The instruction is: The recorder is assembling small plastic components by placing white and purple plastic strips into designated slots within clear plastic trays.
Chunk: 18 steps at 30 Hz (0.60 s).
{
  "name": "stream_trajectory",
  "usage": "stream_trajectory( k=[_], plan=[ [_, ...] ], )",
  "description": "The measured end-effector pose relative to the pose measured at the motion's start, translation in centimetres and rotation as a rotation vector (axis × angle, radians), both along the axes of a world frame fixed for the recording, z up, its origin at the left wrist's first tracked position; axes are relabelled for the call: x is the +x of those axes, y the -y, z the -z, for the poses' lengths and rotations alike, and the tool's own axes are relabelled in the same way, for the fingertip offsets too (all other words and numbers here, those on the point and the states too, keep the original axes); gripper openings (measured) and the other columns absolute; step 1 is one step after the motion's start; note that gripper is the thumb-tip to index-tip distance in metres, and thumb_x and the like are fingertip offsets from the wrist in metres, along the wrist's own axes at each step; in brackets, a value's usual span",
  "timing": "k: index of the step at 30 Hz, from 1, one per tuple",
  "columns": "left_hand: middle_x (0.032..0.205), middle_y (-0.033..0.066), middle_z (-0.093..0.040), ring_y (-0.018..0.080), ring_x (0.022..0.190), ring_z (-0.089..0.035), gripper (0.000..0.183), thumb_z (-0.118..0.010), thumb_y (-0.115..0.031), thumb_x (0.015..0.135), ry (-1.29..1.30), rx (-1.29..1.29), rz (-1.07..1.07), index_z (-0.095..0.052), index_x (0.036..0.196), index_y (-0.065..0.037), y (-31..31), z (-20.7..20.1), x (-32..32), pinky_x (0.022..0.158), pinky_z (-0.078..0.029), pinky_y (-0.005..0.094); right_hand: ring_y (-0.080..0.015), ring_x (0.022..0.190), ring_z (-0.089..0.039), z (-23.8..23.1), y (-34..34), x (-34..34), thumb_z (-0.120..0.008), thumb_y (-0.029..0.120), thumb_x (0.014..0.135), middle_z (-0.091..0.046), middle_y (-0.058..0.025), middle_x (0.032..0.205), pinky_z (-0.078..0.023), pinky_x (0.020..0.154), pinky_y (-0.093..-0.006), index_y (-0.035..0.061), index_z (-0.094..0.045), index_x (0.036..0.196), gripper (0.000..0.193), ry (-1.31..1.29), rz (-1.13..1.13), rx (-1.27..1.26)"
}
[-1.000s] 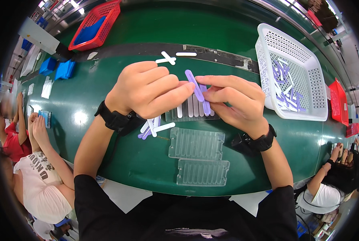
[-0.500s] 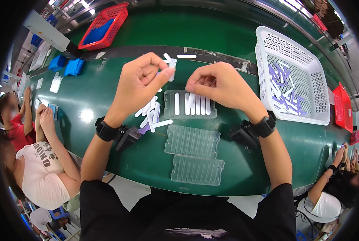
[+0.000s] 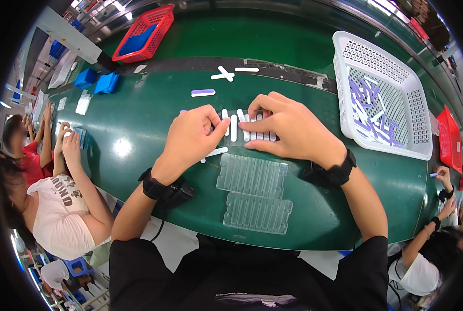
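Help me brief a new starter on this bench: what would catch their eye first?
Both hands meet at the middle of the green table: the left hand and right hand press white sticks into a clear slotted tray. Two more clear trays lie nearer the person. At the right stands a white basket of purple and white sticks, and a red basket sits at the far left.

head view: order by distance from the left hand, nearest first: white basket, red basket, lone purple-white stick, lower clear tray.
From the left hand:
1. Lone purple-white stick: just beyond the hand, farther up the belt.
2. Lower clear tray: toward the body, right of the left wrist.
3. Red basket: far end, a little left.
4. White basket: far right, past the right hand.
The last two are nearly even.
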<state>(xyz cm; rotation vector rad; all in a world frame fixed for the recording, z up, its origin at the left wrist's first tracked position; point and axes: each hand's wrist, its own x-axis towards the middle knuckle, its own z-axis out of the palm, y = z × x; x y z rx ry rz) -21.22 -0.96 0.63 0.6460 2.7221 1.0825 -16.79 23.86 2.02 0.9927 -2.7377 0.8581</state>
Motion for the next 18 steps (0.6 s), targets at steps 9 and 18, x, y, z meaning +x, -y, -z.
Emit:
stream_trajectory(
  k=[9,18],
  plan=[
    [0.058,0.0042,-0.058,0.0242,0.052,-0.059,0.032,-0.073,-0.029,0.097,-0.496,-0.279,0.367,-0.073,0.126,-0.015,2.3,-0.4,1.8,0.050,-0.044,0.0382,-0.0240,0.111,-0.056,0.1,1.3,2.0,-0.085,0.027,0.080,-0.059,-0.0053,0.117,-0.050,0.091,-0.0390,0.0137,-0.077,0.119,0.043,-0.265,0.073,0.258],
    [0.063,0.0034,-0.060,0.0228,0.053,-0.059,0.036,-0.075,-0.017,0.091,-0.608,-0.352,0.539,-0.074,0.126,-0.014,3.5,-0.6,1.3,0.050,-0.044,0.0369,-0.0294,0.117,-0.058,-0.7,0.2,2.0,-0.089,0.022,0.074,-0.061,-0.0066,0.127,-0.050,0.101,-0.0432,0.0178,-0.067,0.139,0.069,-0.173,0.055,0.058]
  ],
)
